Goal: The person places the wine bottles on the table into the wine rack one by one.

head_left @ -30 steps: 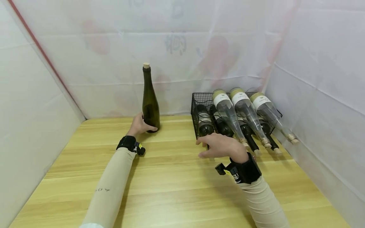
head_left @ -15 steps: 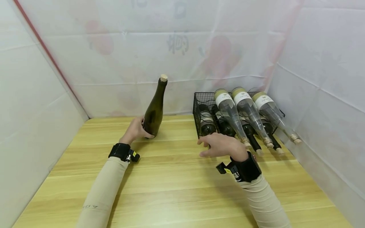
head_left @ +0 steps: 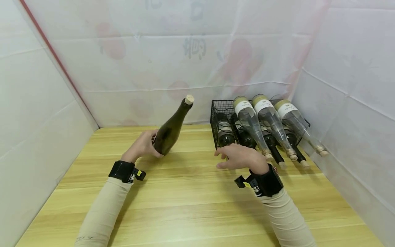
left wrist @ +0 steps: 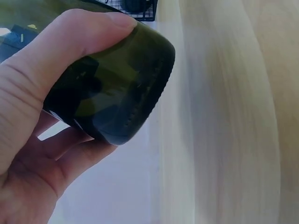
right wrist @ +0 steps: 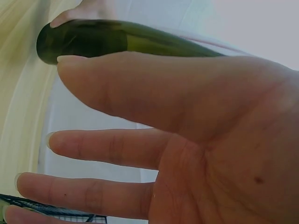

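Observation:
My left hand (head_left: 142, 146) grips a dark green wine bottle (head_left: 170, 133) around its lower body. The bottle leans to the right, its cork (head_left: 189, 99) pointing up and toward the rack. In the left wrist view the thumb lies along one side of the green glass (left wrist: 117, 88) and the fingers wrap the other side, close to the base. My right hand (head_left: 242, 158) hovers in front of the rack's left end with fingers apart, holding nothing. From the right wrist, its palm and spread fingers show, with the green bottle (right wrist: 93, 42) beyond the thumb.
A black wire rack (head_left: 213, 118) stands at the back right of the wooden table (head_left: 185, 206). Dark bottles (head_left: 226, 137) lie in its lower level. Three clear corked bottles (head_left: 251, 120) with white labels lie on top, necks toward me. White sheets (head_left: 148, 55) enclose the table.
The green bottle has gone from upright to tilted right, its neck swinging down toward the rack. My left hand has drawn back toward me with it. The right hand has hardly moved.

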Available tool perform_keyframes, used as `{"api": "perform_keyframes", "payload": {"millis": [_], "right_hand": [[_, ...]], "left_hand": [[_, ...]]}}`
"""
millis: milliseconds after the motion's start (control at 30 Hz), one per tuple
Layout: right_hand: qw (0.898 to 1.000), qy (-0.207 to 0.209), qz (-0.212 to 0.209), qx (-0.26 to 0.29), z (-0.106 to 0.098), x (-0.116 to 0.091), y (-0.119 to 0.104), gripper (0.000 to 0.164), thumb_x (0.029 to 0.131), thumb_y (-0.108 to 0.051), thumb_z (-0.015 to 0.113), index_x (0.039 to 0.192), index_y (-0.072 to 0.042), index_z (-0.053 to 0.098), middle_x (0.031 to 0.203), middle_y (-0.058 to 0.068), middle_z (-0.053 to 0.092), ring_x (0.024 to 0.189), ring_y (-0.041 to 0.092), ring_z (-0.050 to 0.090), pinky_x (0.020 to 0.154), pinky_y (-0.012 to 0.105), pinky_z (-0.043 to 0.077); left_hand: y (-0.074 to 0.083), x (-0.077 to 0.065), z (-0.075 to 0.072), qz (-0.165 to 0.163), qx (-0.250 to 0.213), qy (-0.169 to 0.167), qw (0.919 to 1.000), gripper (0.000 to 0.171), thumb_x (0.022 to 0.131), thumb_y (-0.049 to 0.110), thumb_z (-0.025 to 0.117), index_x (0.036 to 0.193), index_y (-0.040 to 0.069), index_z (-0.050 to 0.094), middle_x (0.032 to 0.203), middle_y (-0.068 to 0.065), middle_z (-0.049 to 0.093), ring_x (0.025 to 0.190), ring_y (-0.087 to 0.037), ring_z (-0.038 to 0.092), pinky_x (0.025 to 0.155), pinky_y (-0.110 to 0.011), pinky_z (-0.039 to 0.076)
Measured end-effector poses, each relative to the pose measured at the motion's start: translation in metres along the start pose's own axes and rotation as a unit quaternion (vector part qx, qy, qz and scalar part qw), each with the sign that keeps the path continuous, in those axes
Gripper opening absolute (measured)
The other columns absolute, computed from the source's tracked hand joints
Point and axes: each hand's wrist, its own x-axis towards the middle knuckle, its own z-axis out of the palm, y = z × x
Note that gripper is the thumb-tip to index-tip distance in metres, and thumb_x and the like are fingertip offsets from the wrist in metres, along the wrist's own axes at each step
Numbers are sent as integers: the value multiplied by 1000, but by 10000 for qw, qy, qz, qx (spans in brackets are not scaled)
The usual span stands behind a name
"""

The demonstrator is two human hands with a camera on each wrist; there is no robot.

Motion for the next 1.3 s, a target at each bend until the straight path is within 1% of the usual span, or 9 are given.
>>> {"api": "perform_keyframes", "payload": {"millis": [233,333,500,733,833,1000,1067,1167,1300], "right_hand": [[9999,11,-108,24,1,1,1,44,100,-30,62,140,-14,54,129,13,63,109,27,64,91,38,51],[9998,-6,-160,79,0,1,1,44,100,-29,61,141,-13,53,129,14,62,103,24,65,91,37,51],[9996,30,-211,190,-1,1,2,46,101,-27,60,142,-11,51,130,15,62,103,24,65,92,37,51],[9991,59,-288,307,-1,-1,2,47,100,-29,62,141,-9,51,127,14,63,104,24,65,91,35,51],[9990,78,-357,274,0,-1,1,53,98,-30,64,142,-5,49,126,14,64,106,25,64,90,34,51],[9988,44,-331,368,-1,-1,-1,68,95,-32,68,150,-2,41,137,16,58,104,24,67,89,33,53],[9986,43,-342,400,-1,0,-1,68,94,-33,70,148,-3,44,139,16,56,101,21,68,87,33,54],[9980,58,-468,426,-1,1,0,61,92,-33,73,141,-5,51,133,15,60,95,19,68,83,33,55],[9976,40,-598,345,-1,3,0,56,90,-32,75,136,-8,55,125,13,63,96,19,68,81,32,55]], "left_hand": [[3,-12,-4,357,594,155,9975,68,48,16,98,109,14,67,87,1,64,76,-18,54,67,-34,46],[3,-15,-5,394,737,219,9963,73,49,15,98,116,13,68,95,-3,69,81,-21,60,71,-36,49],[6,-18,-8,506,997,434,9928,89,45,9,98,128,10,65,112,-12,73,95,-31,67,83,-46,55],[8,-20,-7,988,1536,1016,9779,88,45,4,96,126,12,63,108,-11,74,88,-33,70,77,-48,57],[9,-21,-6,1136,1670,1229,9716,88,44,0,95,125,11,62,112,-13,73,89,-36,70,75,-51,57],[12,-22,-5,1111,1918,1323,9661,91,42,-3,95,126,8,63,121,-17,70,94,-41,70,76,-55,57],[12,-23,-5,1069,2042,1308,9642,92,41,-3,95,126,8,63,122,-18,69,95,-41,69,76,-55,57],[12,-25,-6,1030,2231,1280,9608,93,40,-3,97,127,6,64,123,-19,68,97,-43,69,76,-55,57],[12,-27,-6,1044,2523,1207,9544,94,42,0,98,129,5,64,124,-21,67,100,-44,68,76,-55,58]]}}
